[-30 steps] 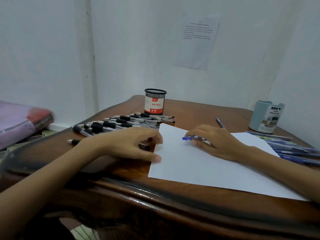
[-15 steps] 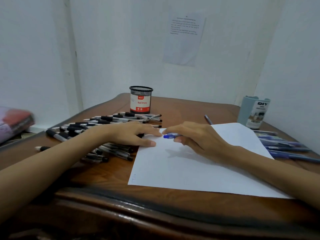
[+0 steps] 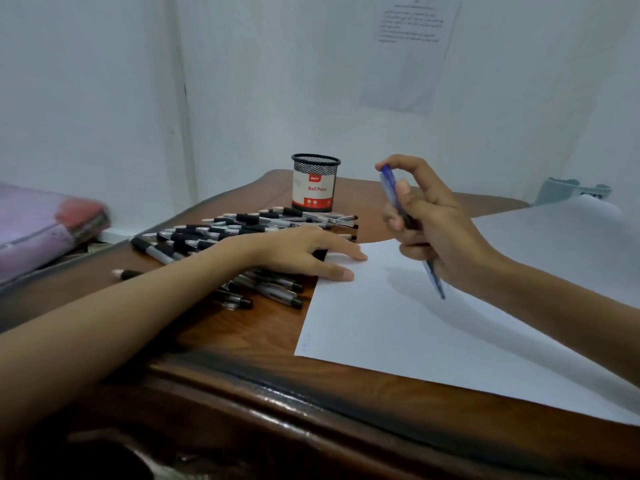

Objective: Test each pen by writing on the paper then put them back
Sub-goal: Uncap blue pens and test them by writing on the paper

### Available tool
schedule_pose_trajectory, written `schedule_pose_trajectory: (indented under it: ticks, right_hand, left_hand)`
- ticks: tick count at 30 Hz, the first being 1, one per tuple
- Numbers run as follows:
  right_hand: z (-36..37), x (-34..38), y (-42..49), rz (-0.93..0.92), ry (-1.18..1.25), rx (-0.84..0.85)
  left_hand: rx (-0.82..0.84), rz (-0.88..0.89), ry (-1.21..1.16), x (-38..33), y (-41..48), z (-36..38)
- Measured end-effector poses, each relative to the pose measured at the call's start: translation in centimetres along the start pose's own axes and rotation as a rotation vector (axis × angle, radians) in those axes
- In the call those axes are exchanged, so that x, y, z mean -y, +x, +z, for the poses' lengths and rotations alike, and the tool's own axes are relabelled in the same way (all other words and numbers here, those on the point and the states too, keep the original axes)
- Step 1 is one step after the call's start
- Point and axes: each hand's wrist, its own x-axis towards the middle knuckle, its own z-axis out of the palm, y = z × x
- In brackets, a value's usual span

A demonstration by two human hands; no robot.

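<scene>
A white sheet of paper (image 3: 398, 327) lies on the wooden desk (image 3: 242, 334). My right hand (image 3: 433, 230) is raised above the paper and grips a blue pen (image 3: 389, 183), held nearly upright with its tip down just over the sheet. My left hand (image 3: 304, 252) lies flat with straight fingers across a pile of black-and-grey pens (image 3: 221, 233), its fingertips touching the paper's left edge. A black mesh pen cup (image 3: 315, 181) labelled "Ball Pens" stands behind the pile.
A pale grey-blue holder (image 3: 571, 190) sits at the far right behind the paper. A pink and red bundle (image 3: 45, 226) lies left of the desk. White walls close the corner, with a printed sheet (image 3: 408, 53) stuck on one.
My right hand has lifted off the paper and turned the blue pen from lying flat to nearly upright. The left hand stays on the pile by the paper's edge. The view shifted left.
</scene>
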Motion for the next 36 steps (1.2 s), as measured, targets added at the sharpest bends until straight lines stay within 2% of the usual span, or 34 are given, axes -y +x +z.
schedule_pose_trajectory:
  ticks: [6, 12, 22, 25, 32, 34, 36]
  right_hand:
    - [-0.8, -0.7, -0.1, 0.445, 0.530, -0.065]
    - [-0.1, -1.1, -0.5, 0.576, 0.660, -0.115]
    - [0.1, -0.3, -0.6, 0.488, 0.554, -0.167]
    - [0.9, -0.6, -1.3, 0.512, 0.387, -0.046]
    - [3.2, -0.3, -3.4, 0.518, 0.304, 0.353]
    - [3.5, -0.3, -3.7, 0.486, 0.245, 0.338]
    - [3.7, -0.5, -4.0, 0.459, 0.159, 0.202]
  left_hand:
    - [0.008, 0.007, 0.014, 0.0, 0.1, 0.1]
    - [0.036, 0.013, 0.078, -0.3, -0.1, 0.1]
    - [0.041, 0.043, 0.126, -0.5, -0.2, 0.1]
    - [0.037, 0.043, 0.128, -0.4, -0.1, 0.1]
    - [-0.004, 0.096, 0.088, -0.4, -0.2, 0.1]
    - [-0.006, 0.091, 0.081, -0.3, -0.2, 0.1]
    - [-0.012, 0.083, 0.061, -0.3, -0.3, 0.2]
